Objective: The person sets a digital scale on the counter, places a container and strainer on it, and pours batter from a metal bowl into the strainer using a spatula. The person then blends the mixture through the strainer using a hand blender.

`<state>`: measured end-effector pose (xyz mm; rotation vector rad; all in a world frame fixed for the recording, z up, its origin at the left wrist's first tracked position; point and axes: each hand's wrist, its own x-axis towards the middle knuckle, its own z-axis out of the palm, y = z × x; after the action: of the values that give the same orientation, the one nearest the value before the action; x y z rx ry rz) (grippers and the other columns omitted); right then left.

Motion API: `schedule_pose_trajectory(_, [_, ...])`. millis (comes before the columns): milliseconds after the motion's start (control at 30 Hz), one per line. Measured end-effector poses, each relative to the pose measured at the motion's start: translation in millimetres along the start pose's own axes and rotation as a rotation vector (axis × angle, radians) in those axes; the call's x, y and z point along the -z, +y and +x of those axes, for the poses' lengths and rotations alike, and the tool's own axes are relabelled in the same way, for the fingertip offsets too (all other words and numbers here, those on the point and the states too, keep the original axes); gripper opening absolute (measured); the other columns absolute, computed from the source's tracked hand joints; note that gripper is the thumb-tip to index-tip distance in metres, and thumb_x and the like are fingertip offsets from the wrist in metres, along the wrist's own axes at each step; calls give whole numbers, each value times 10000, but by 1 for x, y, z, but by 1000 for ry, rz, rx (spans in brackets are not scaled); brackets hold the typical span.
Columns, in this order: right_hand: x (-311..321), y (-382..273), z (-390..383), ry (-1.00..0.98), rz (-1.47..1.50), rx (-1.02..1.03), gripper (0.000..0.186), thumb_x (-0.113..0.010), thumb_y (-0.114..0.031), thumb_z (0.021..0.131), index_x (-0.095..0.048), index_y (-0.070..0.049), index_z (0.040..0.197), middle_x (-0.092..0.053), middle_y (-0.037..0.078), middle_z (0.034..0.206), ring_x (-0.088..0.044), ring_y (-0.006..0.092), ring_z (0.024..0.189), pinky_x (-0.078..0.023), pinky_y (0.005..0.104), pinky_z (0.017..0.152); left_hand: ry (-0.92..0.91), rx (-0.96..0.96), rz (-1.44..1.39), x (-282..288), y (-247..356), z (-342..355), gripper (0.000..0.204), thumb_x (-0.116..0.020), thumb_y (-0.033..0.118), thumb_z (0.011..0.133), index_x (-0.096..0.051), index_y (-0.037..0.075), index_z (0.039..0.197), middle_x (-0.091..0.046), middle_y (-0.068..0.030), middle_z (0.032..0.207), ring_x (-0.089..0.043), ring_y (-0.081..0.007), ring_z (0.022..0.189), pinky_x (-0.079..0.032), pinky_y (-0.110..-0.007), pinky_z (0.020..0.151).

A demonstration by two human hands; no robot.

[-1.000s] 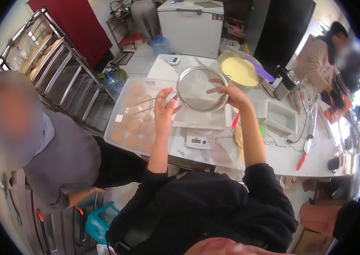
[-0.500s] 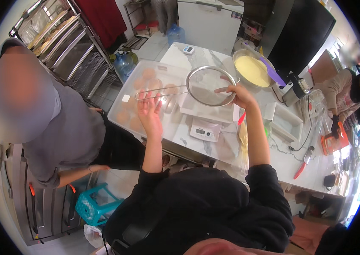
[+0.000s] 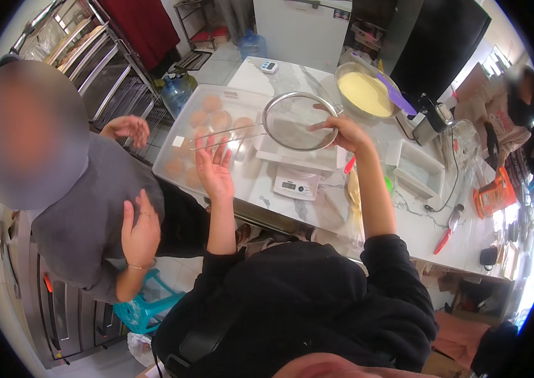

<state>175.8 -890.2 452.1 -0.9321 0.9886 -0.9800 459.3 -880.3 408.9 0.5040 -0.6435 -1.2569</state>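
Observation:
A round wire sieve (image 3: 293, 123) hangs tilted over a pale rectangular tin (image 3: 292, 156). My right hand (image 3: 347, 130) grips the sieve's rim on the right. My left hand (image 3: 216, 176) is palm up with its fingers spread, and the sieve's long wire handle lies across the fingertips. Beneath the tin stands a white digital kitchen scale (image 3: 296, 183). Left of it, a translucent plastic box (image 3: 165, 159) holds several round brown things. Behind my right hand, a metal bowl (image 3: 338, 89) contains smooth yellow batter (image 3: 365, 93), with a purple spatula (image 3: 395, 94) resting over its rim.
On the right are a pale loaf tin (image 3: 417, 169), a hand mixer (image 3: 434, 124), a red-handled scoop (image 3: 448, 232) and an orange packet (image 3: 497, 192). A person (image 3: 100, 208) stands close on my left, near a tray rack (image 3: 100, 75) and a teal stool (image 3: 150, 302).
The person on my left has raised both hands. My hands keep the sieve almost where it was over the tin; the whole view has shifted slightly.

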Motion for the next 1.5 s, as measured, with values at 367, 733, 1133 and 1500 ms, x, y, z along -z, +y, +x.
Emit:
schedule_pose_trajectory(367, [-4,0,0,17,6,-11,500,-352,-63,741,-249,-78,1230,-558,198,924,-594,213,598,-521,289,543,-63,380,-653,6,-2,-3,385,-428,262,847,-346,46,1156,-497,-86,1015,-497,-142,896,-413,-229,739])
schedule_pose_trajectory(733, [8,-1,-2,-29,-19,-35,500,-405,-93,739,-269,-126,1219,-549,161,933,-578,185,741,-518,348,636,409,947,-1182,-25,-18,33,204,-397,164,861,-407,5,990,-542,15,735,-465,-30,736,-374,-143,676])
schedule_pose_trajectory(1133, [5,2,-2,-44,-58,-11,490,-422,-153,782,-240,-122,1236,-539,148,975,-576,184,695,-517,316,586,356,874,-1096,-31,-6,30,162,-411,160,839,-447,47,949,-530,-12,819,-479,-65,738,-391,-181,649])
schedule_pose_trajectory(1500, [-5,-7,-20,61,-74,-16,565,-454,-370,801,-256,-73,1239,-511,110,1013,-574,210,623,-489,286,578,130,678,-623,-7,-23,28,182,-419,167,826,-452,46,958,-532,-21,804,-481,-74,729,-401,-191,628])
